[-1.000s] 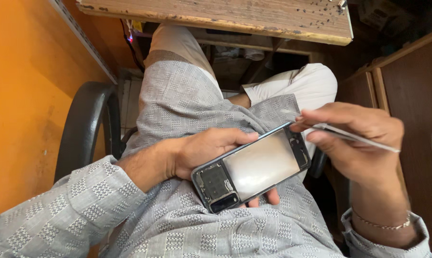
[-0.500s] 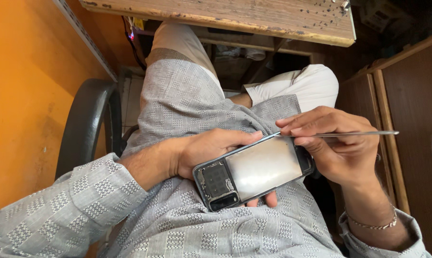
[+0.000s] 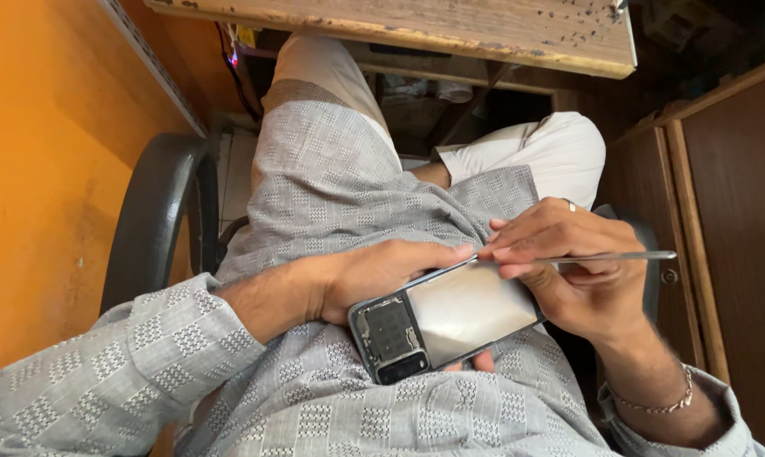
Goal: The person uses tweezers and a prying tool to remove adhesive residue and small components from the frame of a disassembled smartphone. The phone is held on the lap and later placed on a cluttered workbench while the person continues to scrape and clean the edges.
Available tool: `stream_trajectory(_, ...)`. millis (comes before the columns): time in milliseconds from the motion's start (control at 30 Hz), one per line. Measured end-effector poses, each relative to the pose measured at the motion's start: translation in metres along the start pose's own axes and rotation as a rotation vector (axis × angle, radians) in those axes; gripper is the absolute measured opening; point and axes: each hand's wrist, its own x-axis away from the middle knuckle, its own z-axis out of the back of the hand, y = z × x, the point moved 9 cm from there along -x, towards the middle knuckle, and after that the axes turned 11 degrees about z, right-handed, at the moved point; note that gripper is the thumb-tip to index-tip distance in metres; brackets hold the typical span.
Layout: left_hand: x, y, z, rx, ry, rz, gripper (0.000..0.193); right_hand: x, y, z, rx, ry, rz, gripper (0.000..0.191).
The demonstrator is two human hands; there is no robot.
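The left hand [image 3: 374, 275] grips a dark, back-opened smartphone with a shiny metal plate [image 3: 446, 320] over the lap, long axis slanting up-right. The right hand [image 3: 568, 271], fingers pinched on a thin silver metal pry tool [image 3: 611, 256], sets its tip on the phone's upper edge, just beside the left fingertips.

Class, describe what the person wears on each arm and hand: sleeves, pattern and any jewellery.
Both arms wear long grey sleeves woven with small white checked squares. The right hand has a thin ring on one finger and a slim chain bracelet at the wrist. The left hand is bare.

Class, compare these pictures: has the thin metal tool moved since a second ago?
Yes. The thin metal tool has swung level; its working end in the right hand shifted toward the phone's upper edge, judged against the wooden cabinet.
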Motion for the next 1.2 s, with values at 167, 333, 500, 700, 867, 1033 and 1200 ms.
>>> stream_trajectory(167,0.0,0.001,-0.005,0.01,-0.028,0.013,0.072,-0.001,-0.001,0.005,-0.025,0.014,-0.034,0.007)
stream_trajectory(333,0.001,0.0,-0.005,-0.012,0.013,0.012,0.07,-0.002,-0.005,0.004,0.024,0.002,-0.024,0.006)
stream_trajectory(500,0.004,-0.003,-0.004,-0.019,0.025,0.007,0.073,-0.002,-0.01,-0.006,0.082,-0.039,0.01,0.005)
stream_trajectory(700,0.006,-0.01,0.002,-0.018,0.072,0.036,0.069,-0.002,-0.018,-0.018,0.026,-0.06,0.096,0.007)
stream_trajectory(867,0.006,-0.012,0.0,-0.016,0.026,0.029,0.071,-0.001,-0.014,-0.018,0.126,-0.025,0.018,0.011)
stream_trajectory(1033,0.009,-0.017,0.004,-0.004,0.052,0.061,0.072,-0.004,-0.021,-0.026,0.134,-0.069,0.061,0.012)
stream_trajectory(1200,0.012,-0.01,0.005,-0.05,0.03,0.001,0.07,-0.006,-0.018,-0.024,0.159,-0.023,-0.031,0.009)
